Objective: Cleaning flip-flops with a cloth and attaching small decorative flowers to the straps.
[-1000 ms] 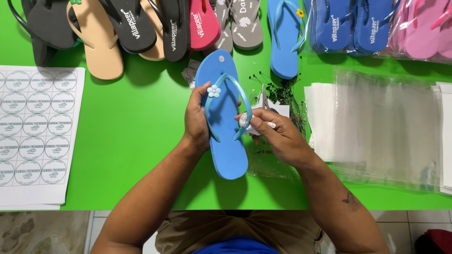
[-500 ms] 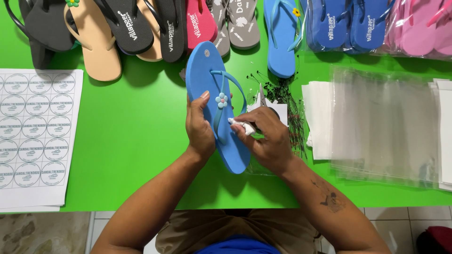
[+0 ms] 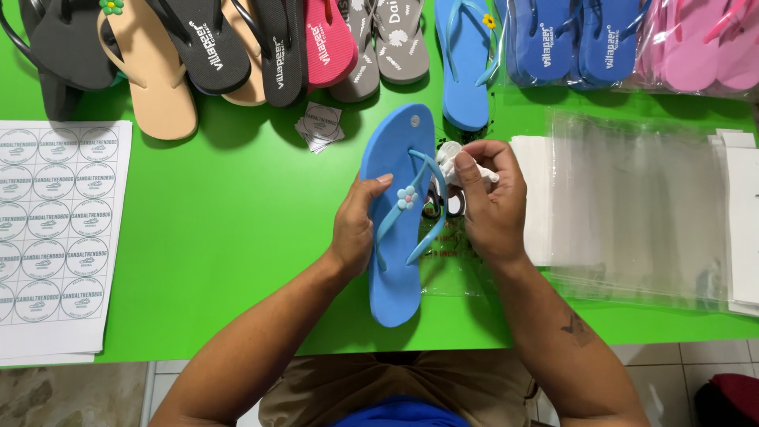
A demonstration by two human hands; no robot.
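Observation:
A blue flip-flop (image 3: pixel 399 261) with a small pale-blue flower charm (image 3: pixel 406 197) on its strap lies toe-away on the green table (image 3: pixel 237 261). My left hand (image 3: pixel 357 225) grips the sandal's left edge, thumb resting on the sole near the flower. To the sandal's right, my right hand (image 3: pixel 490 202) pinches a small white object (image 3: pixel 449 162) beside the strap; what it is cannot be made out.
A row of flip-flops lies along the far edge: black (image 3: pixel 213 43), tan (image 3: pixel 154 75), pink-red (image 3: pixel 328 39), grey (image 3: pixel 399 39), blue (image 3: pixel 466 63). Bagged blue (image 3: pixel 569 39) and pink (image 3: pixel 704 43) pairs sit far right. Clear plastic bags (image 3: pixel 632 205) lie right, a round-sticker sheet (image 3: pixel 55 229) left.
The sandal has swung from leaning left to nearly upright, slightly right. My right hand moved from the sandal's lower strap up to its right side, now holding a white piece.

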